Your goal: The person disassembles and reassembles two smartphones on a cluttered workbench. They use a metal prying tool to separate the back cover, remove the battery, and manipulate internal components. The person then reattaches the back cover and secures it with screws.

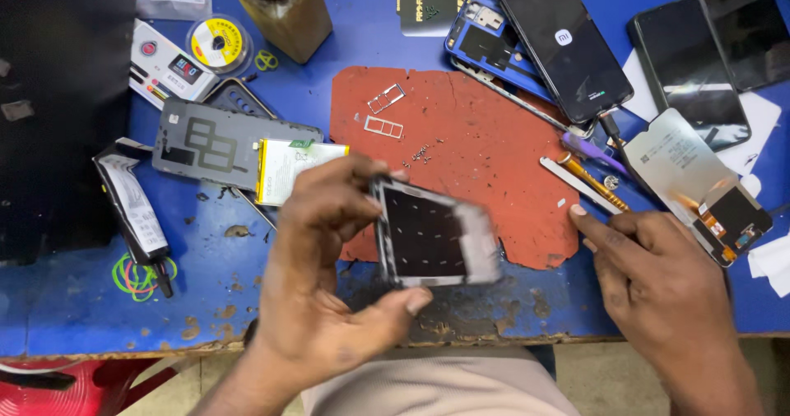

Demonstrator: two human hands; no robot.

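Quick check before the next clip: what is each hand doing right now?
Left hand: closed in a grip on the phone frame, held above the blue table.
Right hand: holds nothing, fingers extended toward the metal tool.

Worn blue workbench [49, 301] with red mat [485, 161], brown bottle [284, 9], 3 dark phones, battery [292, 165].

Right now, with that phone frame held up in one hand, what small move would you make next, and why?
Probably bring the right hand in to steady the phone frame. Only the left hand has a grip on it, pinching its edges above the blue table, while the right hand rests empty beside the red mat.
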